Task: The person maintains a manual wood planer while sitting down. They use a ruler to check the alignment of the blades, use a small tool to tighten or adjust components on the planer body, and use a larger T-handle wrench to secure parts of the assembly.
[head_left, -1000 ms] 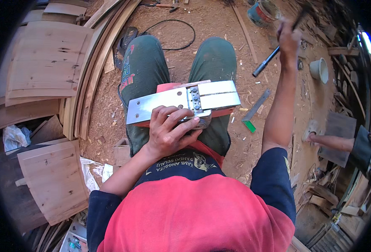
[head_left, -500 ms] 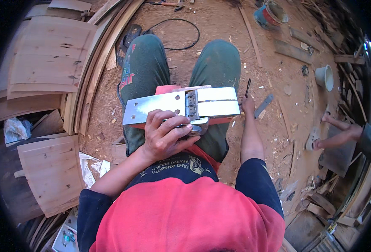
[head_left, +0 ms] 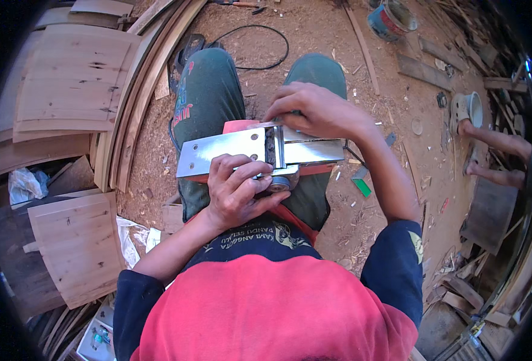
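Note:
An electric planer (head_left: pixel 214 157) lies sole up across my thighs, its shiny metal plates facing me and its red body showing at the edges. My left hand (head_left: pixel 236 186) wraps round its near side, fingertips on the sole by the cutter slot. In that slot a narrow shiny metal strip (head_left: pixel 280 145) runs across the tool. My right hand (head_left: pixel 320 111) is at the planer's far edge beside the slot, its fingers bent together over the end of the strip. What they pinch is hidden.
Wooden panels (head_left: pixel 76 78) and long boards (head_left: pixel 142 108) lie at left. A black cable (head_left: pixel 287 45) loops beyond my knees. On the floor at right are a green-ended piece (head_left: pixel 362 186), a bucket (head_left: pixel 392 21) and a white pail (head_left: pixel 474 108). Another person's legs (head_left: pixel 497 138) are at far right.
My right hand has come up from a dark tool on the floor at right to the planer's far edge. My left hand stays put. The other person's feet have shifted.

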Demonstrator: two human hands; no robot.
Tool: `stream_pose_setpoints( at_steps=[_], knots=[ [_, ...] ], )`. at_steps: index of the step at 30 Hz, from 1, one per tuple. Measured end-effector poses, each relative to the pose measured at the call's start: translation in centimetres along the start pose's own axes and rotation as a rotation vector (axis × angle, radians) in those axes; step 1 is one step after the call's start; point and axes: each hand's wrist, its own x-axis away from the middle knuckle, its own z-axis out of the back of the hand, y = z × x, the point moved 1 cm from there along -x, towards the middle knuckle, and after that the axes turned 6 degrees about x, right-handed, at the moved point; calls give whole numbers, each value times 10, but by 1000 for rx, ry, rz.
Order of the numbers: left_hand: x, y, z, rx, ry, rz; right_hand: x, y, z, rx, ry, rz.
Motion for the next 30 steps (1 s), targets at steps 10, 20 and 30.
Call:
stream_pose_setpoints(
  at_steps=[10, 20, 30],
  knots=[
    [3, 2, 1, 2, 10, 15, 6, -15, -3, 71, -6, 158],
    [1, 2, 1, 22, -21, 21, 13, -17, -3, 102, -46, 90],
    [0, 3, 3, 32, -41, 39, 11, -23, 5, 89, -80, 74]
  ],
)
